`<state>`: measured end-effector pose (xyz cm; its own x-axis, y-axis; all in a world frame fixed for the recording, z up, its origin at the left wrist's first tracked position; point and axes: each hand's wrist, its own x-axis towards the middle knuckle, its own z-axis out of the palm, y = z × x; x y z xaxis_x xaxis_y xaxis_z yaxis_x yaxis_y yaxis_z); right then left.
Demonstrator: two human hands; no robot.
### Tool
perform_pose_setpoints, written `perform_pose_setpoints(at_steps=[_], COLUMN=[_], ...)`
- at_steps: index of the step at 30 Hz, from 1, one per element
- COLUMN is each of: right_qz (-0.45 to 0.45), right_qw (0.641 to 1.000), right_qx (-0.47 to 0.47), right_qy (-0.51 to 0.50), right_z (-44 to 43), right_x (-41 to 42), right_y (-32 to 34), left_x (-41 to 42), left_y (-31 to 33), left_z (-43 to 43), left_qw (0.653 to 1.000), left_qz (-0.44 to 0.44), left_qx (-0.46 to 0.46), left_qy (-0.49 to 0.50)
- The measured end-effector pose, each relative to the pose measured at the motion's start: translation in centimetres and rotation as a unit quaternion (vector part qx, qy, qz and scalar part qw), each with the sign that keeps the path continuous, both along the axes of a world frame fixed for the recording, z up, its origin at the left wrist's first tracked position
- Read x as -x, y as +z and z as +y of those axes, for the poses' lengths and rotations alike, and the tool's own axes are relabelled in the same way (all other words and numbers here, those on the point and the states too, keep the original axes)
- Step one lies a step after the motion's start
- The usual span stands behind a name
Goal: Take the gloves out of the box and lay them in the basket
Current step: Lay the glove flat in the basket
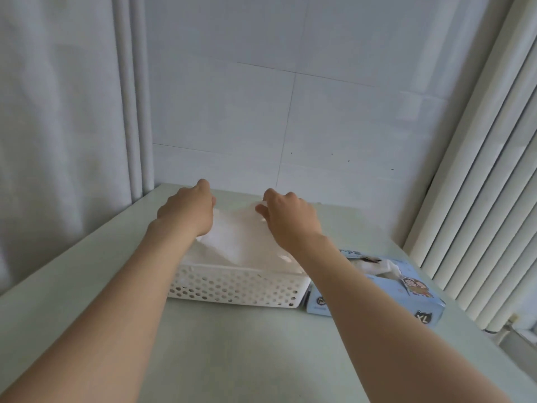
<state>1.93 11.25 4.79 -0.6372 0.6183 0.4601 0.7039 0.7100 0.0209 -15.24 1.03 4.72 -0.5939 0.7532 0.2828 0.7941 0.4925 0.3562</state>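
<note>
A white perforated basket (238,289) stands on the pale table, holding thin translucent gloves. Both hands hover over its far side. My left hand (187,209) and my right hand (287,218) each pinch an edge of one clear glove (235,228), which is stretched between them above the basket. To the right of the basket lies the blue glove box (406,289), marked XL, with a white glove (377,264) sticking out of its top slot. My right forearm crosses over the box's left end.
The table (232,344) meets a white tiled wall (290,112) at the back. A white curtain (66,112) hangs at the left and vertical blinds (479,199) stand at the right, close to the box.
</note>
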Motion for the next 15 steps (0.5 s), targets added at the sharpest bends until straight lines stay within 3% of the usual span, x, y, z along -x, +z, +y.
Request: perform_pose_setpoints(at_steps=[4,9,12,15], right_qz=[-0.040,-0.034,-0.041,-0.139], right_qw=[0.999,0.998,0.990,0.953], right_qx=[0.030,-0.044,0.104,0.251], right_qy=[0.007,0.010,0.085,0.096], right_z=[0.2,0.8,0.8,-0.2], right_x=[1.1,0.7,0.1,-1.0], right_y=[-0.8,-1.0,0.1,1.7], left_x=[-0.7,-1.7,-1.2,-1.5], left_y=[0.0,0.5,0.4,0.6], left_z=[-0.4,-0.4,-0.1,-0.1], left_qw=[0.994,0.985,0.979,0.971], left_qz=[0.023,0.071,0.110,0.021], left_qx=[0.096,0.146,0.170,0.206], left_qy=[0.047,0.051,-0.024,-0.116])
